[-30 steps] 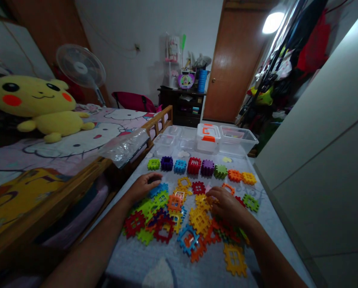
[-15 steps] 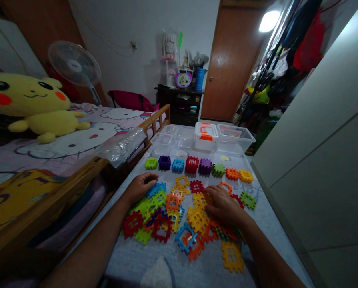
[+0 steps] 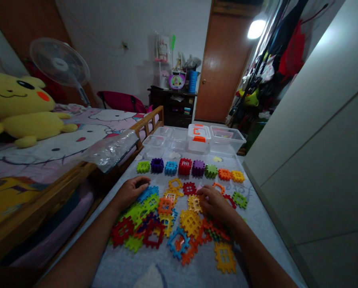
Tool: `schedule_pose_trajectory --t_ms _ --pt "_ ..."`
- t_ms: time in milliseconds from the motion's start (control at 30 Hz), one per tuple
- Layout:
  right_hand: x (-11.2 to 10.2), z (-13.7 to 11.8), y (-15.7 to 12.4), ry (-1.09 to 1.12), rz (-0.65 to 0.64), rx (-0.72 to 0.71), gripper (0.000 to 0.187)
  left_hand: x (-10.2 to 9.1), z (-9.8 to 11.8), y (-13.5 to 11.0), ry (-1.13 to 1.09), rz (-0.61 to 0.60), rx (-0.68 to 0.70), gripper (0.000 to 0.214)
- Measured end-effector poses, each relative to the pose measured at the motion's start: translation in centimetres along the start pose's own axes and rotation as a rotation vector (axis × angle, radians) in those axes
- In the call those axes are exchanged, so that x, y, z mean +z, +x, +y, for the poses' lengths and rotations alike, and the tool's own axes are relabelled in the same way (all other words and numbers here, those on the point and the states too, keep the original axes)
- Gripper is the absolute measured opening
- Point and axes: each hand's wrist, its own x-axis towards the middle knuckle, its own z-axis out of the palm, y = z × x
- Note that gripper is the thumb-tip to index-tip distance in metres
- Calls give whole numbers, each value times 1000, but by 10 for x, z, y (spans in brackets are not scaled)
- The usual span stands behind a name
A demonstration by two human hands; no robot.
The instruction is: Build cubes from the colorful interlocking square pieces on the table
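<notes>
Loose plastic interlocking building blocks, flat squares with notched edges, lie in a pile on the bed-sheet-covered surface. My left hand rests at the pile's left edge beside blue blocks, its thumb and fingers apart, holding nothing visible. My right hand is over the pile's right side, fingers bent downward next to a yellow window block. Its fingertips are partly hidden, and what they hold cannot be made out. A dark red block lies just left of them. Near the front are a blue frame block and another yellow block.
Behind the pile runs a row of colour-sorted block stacks, including a red stack and a purple stack. Farther back stand a lidded clear box and an open clear bin. A wooden rail borders the left; a pale cabinet borders the right.
The whole view has shifted slightly left as my head turned a little right. Both hands stay at about the same places over the blocks.
</notes>
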Motion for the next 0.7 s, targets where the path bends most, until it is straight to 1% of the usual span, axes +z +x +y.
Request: schedule_pose_trajectory --t_ms 100,200,300,367,400,467,500,533,600,700 --pt "1 3 1 32 35 9 31 0 0 0 -4 6 2 49" --pt "1 8 1 119 65 39 33 0 3 -1 3 6 -4 50" --pt "-2 15 1 275 74 85 26 0 5 -1 4 13 -16 51" --pt "-6 19 2 340 144 95 17 1 7 -1 3 16 -20 51" --pt "-8 20 2 335 206 92 14 1 7 -1 5 16 -21 51" --pt "-10 21 3 249 330 71 8 1 9 -2 8 16 -20 52" --pt "-10 21 4 180 367 57 7 1 9 -2 8 15 -20 52" --pt "-10 21 4 107 374 44 8 0 10 -2 8 16 -19 51" --pt "-10 23 3 -18 308 17 11 0 11 -3 10 17 -16 49" --pt "-11 25 -1 -136 124 -2 21 0 10 -2 11 12 -13 48"
